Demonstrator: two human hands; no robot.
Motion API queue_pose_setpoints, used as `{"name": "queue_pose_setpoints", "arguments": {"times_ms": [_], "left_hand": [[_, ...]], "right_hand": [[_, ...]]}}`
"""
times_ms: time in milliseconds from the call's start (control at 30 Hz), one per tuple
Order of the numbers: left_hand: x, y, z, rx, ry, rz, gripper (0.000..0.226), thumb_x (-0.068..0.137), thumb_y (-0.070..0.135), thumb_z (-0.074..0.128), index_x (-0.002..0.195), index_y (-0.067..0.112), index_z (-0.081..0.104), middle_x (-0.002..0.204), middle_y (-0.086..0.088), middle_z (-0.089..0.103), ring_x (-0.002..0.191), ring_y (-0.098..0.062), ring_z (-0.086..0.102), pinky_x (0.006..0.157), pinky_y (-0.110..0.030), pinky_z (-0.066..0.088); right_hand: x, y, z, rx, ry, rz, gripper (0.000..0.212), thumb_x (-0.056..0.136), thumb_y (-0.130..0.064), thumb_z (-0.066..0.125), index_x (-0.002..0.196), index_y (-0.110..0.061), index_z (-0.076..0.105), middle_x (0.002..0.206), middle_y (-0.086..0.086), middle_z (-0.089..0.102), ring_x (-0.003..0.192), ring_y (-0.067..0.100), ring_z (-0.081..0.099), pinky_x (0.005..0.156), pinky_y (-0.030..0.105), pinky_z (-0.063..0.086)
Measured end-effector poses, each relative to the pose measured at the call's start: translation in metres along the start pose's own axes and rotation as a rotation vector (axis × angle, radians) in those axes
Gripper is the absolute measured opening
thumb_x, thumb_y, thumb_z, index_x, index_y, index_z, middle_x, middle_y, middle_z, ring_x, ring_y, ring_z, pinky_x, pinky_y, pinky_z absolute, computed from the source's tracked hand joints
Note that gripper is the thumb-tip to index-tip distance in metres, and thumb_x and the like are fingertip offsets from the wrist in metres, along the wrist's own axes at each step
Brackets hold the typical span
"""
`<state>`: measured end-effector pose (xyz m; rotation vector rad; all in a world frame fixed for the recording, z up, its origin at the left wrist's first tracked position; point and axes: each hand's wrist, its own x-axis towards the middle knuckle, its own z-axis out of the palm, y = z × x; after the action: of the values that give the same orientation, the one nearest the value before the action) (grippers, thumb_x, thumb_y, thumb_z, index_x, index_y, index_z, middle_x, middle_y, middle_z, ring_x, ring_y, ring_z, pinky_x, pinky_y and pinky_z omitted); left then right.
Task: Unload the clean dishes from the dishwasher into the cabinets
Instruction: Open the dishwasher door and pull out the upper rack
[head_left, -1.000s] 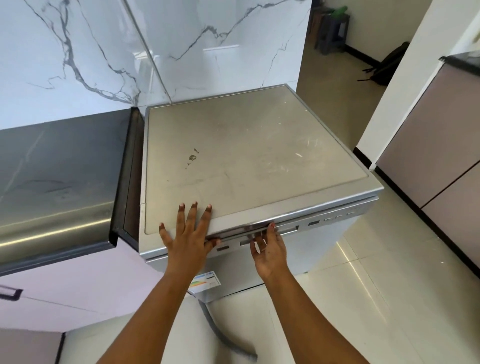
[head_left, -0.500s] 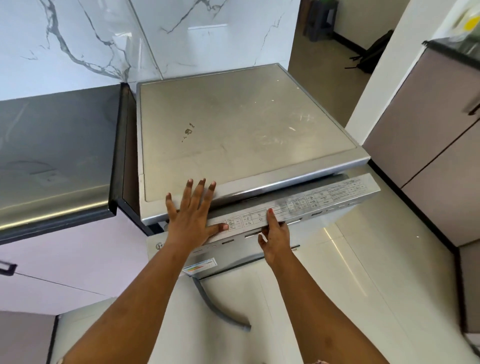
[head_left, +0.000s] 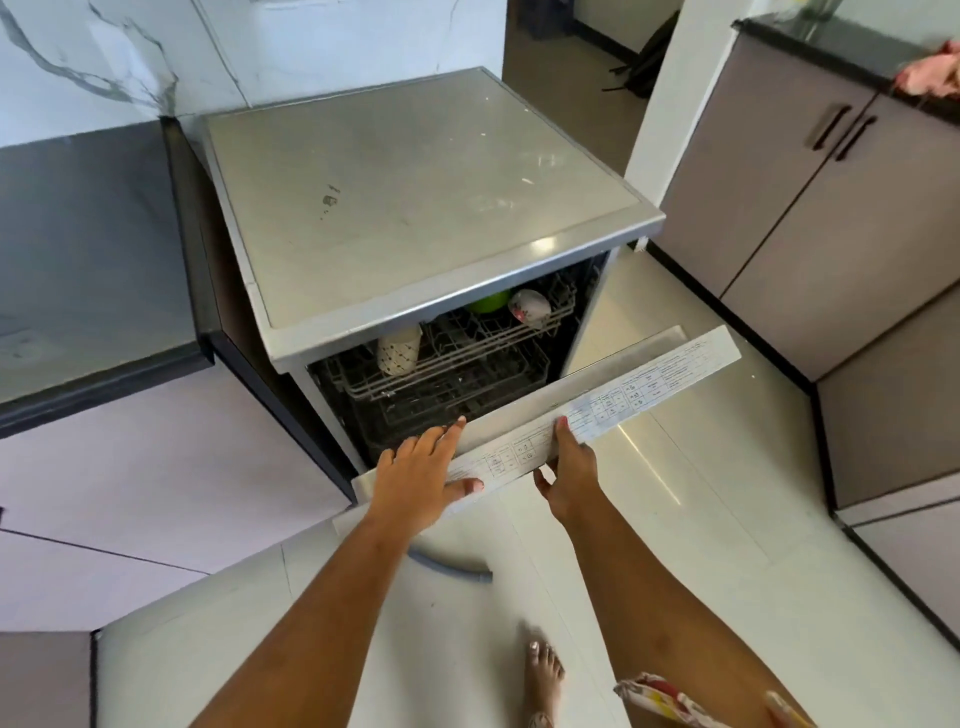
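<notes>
The silver dishwasher (head_left: 415, 208) stands with its door (head_left: 649, 384) tilted partly open toward me. My left hand (head_left: 421, 478) rests flat on the door's top edge, fingers straight and reaching over the inner side. My right hand (head_left: 569, 473) grips the same edge, fingers on top and thumb on the front face. Inside, the upper rack (head_left: 467, 358) holds a white dotted cup (head_left: 397, 351), a green bowl (head_left: 488, 300) and a white flowered cup (head_left: 530, 306). Below it, the lower rack (head_left: 457, 400) is dark and I cannot make out what it holds.
A dark countertop (head_left: 88, 249) over pale cabinets adjoins the dishwasher on the left. Taupe cabinets (head_left: 810, 218) with dark handles line the right side, with a pink cloth (head_left: 930, 73) on their counter. A grey hose (head_left: 452, 566) lies on the tiled floor near my bare foot (head_left: 540, 670).
The door has swung from shut to partly open, exposing the racks and dishes. Both hands moved down and toward me with its top edge.
</notes>
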<state>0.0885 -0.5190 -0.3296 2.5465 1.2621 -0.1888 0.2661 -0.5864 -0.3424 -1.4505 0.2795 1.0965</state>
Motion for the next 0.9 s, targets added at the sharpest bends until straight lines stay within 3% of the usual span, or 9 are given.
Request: {"name": "queue_pose_setpoints", "arguments": {"times_ms": [100, 167, 333, 467, 667, 800, 900], "left_hand": [[-0.014, 0.011, 0.016, -0.053, -0.112, 0.020, 0.085, 0.082, 0.067, 0.044, 0.147, 0.040, -0.003, 0.149, 0.009, 0.025, 0.133, -0.020, 0.031, 0.105, -0.044, 0.027], [-0.024, 0.019, 0.029, -0.088, -0.191, 0.011, 0.085, 0.082, 0.065, 0.047, 0.145, 0.043, -0.005, 0.150, 0.010, 0.021, 0.134, -0.022, 0.028, 0.105, -0.045, 0.025], [-0.041, 0.040, 0.062, -0.157, -0.370, 0.020, 0.089, 0.083, 0.054, 0.058, 0.144, 0.046, -0.007, 0.151, 0.006, 0.019, 0.135, -0.026, 0.024, 0.105, -0.049, 0.024], [-0.046, 0.057, 0.084, -0.178, -0.512, 0.039, 0.099, 0.082, 0.047, 0.064, 0.146, 0.038, -0.010, 0.153, -0.001, 0.016, 0.138, -0.033, 0.023, 0.107, -0.052, 0.027], [-0.071, 0.077, 0.128, -0.130, -0.473, 0.082, 0.102, 0.081, 0.044, 0.066, 0.149, 0.031, -0.009, 0.152, -0.001, 0.018, 0.139, -0.028, 0.022, 0.108, -0.051, 0.028], [-0.090, 0.091, 0.166, -0.098, -0.380, 0.092, 0.101, 0.079, 0.043, 0.068, 0.149, 0.029, -0.003, 0.150, 0.002, 0.022, 0.141, -0.025, 0.020, 0.110, -0.050, 0.029], [-0.102, 0.097, 0.195, -0.060, -0.329, 0.110, 0.101, 0.078, 0.045, 0.068, 0.149, 0.028, -0.002, 0.149, 0.001, 0.024, 0.139, -0.024, 0.024, 0.110, -0.047, 0.031]], "right_hand": [[-0.009, 0.006, -0.017, -0.065, 0.082, 0.044, 0.071, 0.067, -0.058, 0.074, 0.117, -0.021, 0.040, 0.108, 0.000, 0.053, 0.104, 0.021, 0.052, 0.074, 0.039, 0.047], [-0.012, 0.013, -0.029, -0.120, 0.149, 0.075, 0.080, 0.063, -0.053, 0.080, 0.120, -0.020, 0.034, 0.106, 0.002, 0.049, 0.099, 0.021, 0.049, 0.074, 0.039, 0.047], [-0.010, 0.043, -0.068, -0.241, 0.243, 0.074, 0.076, 0.077, -0.036, 0.075, 0.132, -0.016, 0.027, 0.110, 0.008, 0.050, 0.091, 0.021, 0.049, 0.082, 0.040, 0.048], [-0.006, 0.059, -0.096, -0.378, 0.268, 0.029, 0.082, 0.083, -0.037, 0.068, 0.142, -0.009, 0.019, 0.126, 0.013, 0.051, 0.108, 0.029, 0.052, 0.090, 0.046, 0.051], [-0.003, 0.075, -0.131, -0.544, 0.315, 0.067, 0.098, 0.087, -0.038, 0.063, 0.149, -0.022, -0.011, 0.143, 0.018, 0.035, 0.125, 0.038, 0.041, 0.091, 0.056, 0.049], [0.005, 0.089, -0.162, -0.530, 0.246, 0.129, 0.088, 0.088, -0.033, 0.063, 0.149, -0.019, 0.001, 0.145, 0.016, 0.033, 0.126, 0.039, 0.042, 0.091, 0.056, 0.049], [0.008, 0.108, -0.187, -0.406, 0.218, 0.169, 0.085, 0.089, -0.029, 0.063, 0.146, -0.032, 0.000, 0.139, 0.012, 0.040, 0.125, 0.034, 0.041, 0.089, 0.056, 0.049]]}}
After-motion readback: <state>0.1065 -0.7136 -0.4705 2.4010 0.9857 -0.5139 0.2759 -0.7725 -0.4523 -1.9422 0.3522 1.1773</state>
